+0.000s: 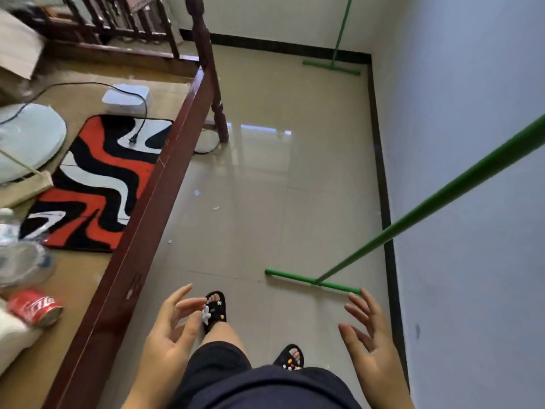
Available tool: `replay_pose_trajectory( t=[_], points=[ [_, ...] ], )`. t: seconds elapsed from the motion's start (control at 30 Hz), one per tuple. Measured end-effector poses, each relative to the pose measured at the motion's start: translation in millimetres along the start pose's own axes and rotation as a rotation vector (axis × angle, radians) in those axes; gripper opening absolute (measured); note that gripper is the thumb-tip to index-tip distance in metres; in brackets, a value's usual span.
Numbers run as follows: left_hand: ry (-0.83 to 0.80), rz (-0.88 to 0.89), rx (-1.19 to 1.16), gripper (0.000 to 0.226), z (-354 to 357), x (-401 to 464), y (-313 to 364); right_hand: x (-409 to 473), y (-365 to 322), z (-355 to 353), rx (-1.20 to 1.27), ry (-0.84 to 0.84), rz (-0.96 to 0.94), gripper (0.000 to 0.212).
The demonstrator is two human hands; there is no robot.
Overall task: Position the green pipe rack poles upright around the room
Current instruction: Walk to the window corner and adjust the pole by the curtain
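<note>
Two green pipe rack poles stand on the tiled floor by the right wall. The near pole [436, 202] rises from a green cross foot [295, 278] just ahead of me. The far pole [342, 28] stands on its cross foot [330, 67] in the room's far corner. My left hand [171, 338] is open with fingers spread, low in front of my legs. My right hand [368, 335] is also open, just below the right end of the near foot, holding nothing. Neither hand touches a pole.
A dark red wooden bed frame [153, 208] runs along the left, its post [206, 63] reaching into the aisle. On the bed lie a red, black and white mat [97, 184], a white box [126, 97], a red cola can [35, 307] and plastic bottles [17, 261]. Black skirting lines the walls.
</note>
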State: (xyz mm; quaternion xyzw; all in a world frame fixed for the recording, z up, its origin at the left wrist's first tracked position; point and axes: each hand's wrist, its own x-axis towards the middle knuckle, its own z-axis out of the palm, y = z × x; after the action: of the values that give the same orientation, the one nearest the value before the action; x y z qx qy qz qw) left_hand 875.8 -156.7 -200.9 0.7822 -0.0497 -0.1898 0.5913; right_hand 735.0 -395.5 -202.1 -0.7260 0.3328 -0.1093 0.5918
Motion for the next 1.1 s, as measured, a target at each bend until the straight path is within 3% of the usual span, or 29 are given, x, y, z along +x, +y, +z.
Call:
replay_pose_trajectory(
  t=[0.1, 0.27, 0.53, 0.8, 0.93, 1.1],
  points=[
    [-0.009, -0.005, 0.006, 0.035, -16.1, 32.4, 2.6, 23.1, -11.7, 28.2, -0.005, -0.002, 0.012, 0.060],
    [-0.026, 0.012, 0.054, 0.039, -68.9, 101.9, 10.3, 77.2, -35.7, 93.4, 0.063, 0.057, 0.024, 0.053],
    [0.057, 0.035, 0.036, 0.040, -137.0, 214.1, 21.0, 161.8, -81.8, 184.4, 0.099, 0.095, 0.055, 0.054],
    [-0.029, -0.020, 0.071, 0.061, -107.5, 341.7, 40.8, 272.7, -97.8, 188.9, 0.044, 0.180, 0.086, 0.065],
    [-0.046, -0.005, 0.061, 0.054, -70.2, 420.7, 73.9, 363.5, -122.0, 169.3, 0.063, 0.166, 0.081, 0.053],
    [-0.042, 0.021, 0.025, 0.039, -12.9, 519.6, 132.4, 477.6, -160.0, 136.5, 0.045, 0.157, 0.042, 0.053]
  ],
)
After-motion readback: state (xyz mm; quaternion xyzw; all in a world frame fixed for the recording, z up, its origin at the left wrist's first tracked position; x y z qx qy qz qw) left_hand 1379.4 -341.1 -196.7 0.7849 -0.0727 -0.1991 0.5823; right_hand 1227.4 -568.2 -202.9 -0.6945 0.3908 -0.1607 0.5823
